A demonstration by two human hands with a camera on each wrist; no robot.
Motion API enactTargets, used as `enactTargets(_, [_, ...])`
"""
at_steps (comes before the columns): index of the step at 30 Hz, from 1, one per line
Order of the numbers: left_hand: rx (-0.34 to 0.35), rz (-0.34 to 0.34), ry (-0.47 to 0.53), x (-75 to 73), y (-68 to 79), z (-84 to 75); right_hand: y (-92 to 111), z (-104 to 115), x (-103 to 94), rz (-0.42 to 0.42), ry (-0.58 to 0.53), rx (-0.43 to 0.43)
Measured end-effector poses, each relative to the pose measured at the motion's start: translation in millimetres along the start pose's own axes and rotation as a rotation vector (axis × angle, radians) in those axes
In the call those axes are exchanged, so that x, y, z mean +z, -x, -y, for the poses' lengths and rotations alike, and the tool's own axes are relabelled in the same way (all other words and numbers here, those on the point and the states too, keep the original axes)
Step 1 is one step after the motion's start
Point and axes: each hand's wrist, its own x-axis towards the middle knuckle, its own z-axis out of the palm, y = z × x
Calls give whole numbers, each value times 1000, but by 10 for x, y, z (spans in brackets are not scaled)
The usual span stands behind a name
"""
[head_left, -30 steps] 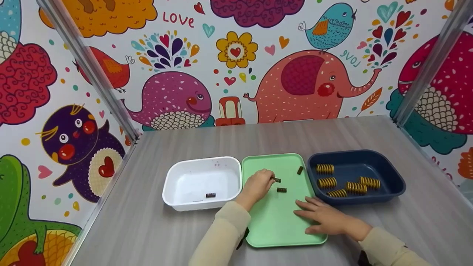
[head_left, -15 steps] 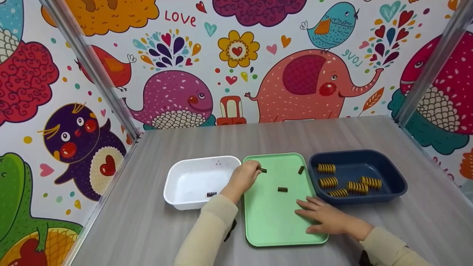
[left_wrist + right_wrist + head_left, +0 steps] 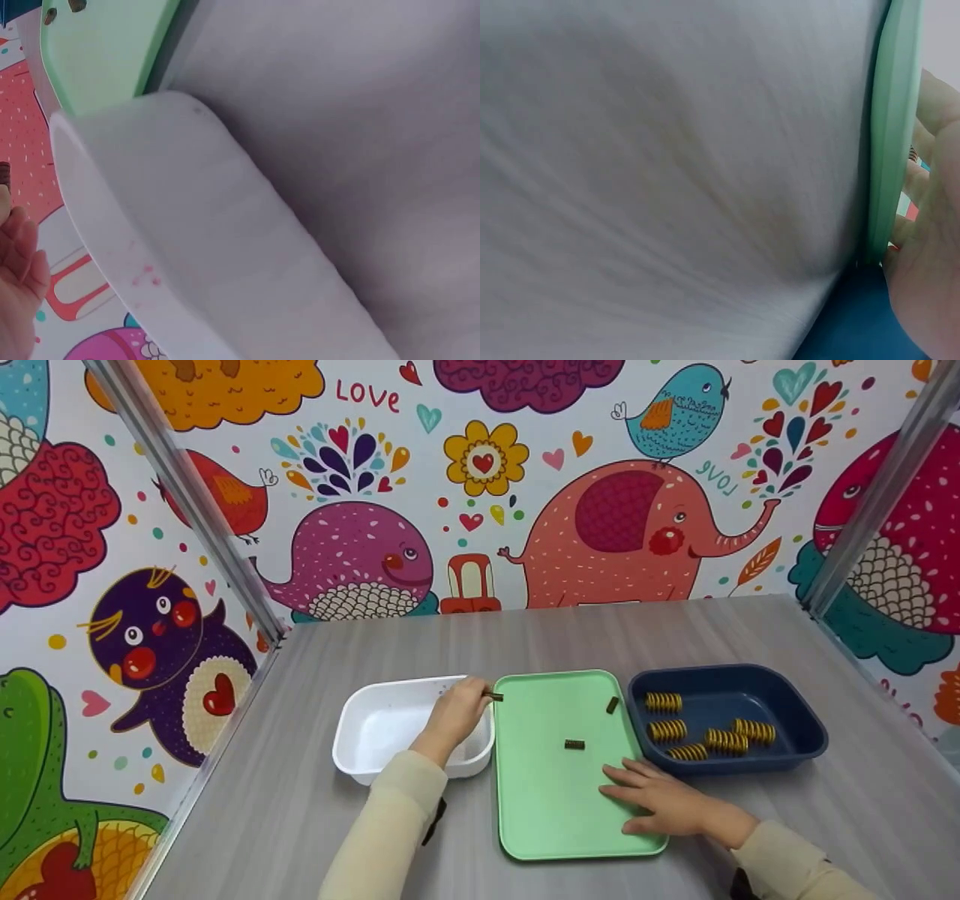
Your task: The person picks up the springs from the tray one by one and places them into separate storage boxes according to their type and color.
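The left hand (image 3: 456,712) pinches a small dark spring (image 3: 493,697) above the white tub (image 3: 375,735) — releasing it looks next; the right hand (image 3: 664,802) rests flat, fingers relaxed, on the green tray (image 3: 555,802).

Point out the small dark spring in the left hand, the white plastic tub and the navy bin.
small dark spring (image 3: 493,697), head view, its exposed end
white plastic tub (image 3: 375,729), head view, bare floor
navy bin (image 3: 795,716), head view, right inner wall

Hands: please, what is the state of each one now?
Left hand: fingers pinch a small dark spring.
Right hand: open, flat on the green tray.
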Motion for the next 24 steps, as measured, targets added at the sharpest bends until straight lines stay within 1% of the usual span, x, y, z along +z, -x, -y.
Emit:
enactTargets(4, [9,-43,-13,-54,40,102,4,-4,8,-10,2,-5])
enactTargets(6, [7,-50,-12,-75,64,151,3,-5,8,-14,13,-11])
enactTargets(9, [-5,-45,-14,-100,105,227,2,-2,7,-18,19,-14])
enactTargets(13, [-43,-32,-21,-124,173,323,-1,7,3,-14,14,-17])
enactTargets(18, [-126,12,-30,-137,268,437,-5,10,4,-7,10,-17])
enactTargets(24, [-244,119,-28,-152,346,553,-1,-2,7,-11,-5,-5])
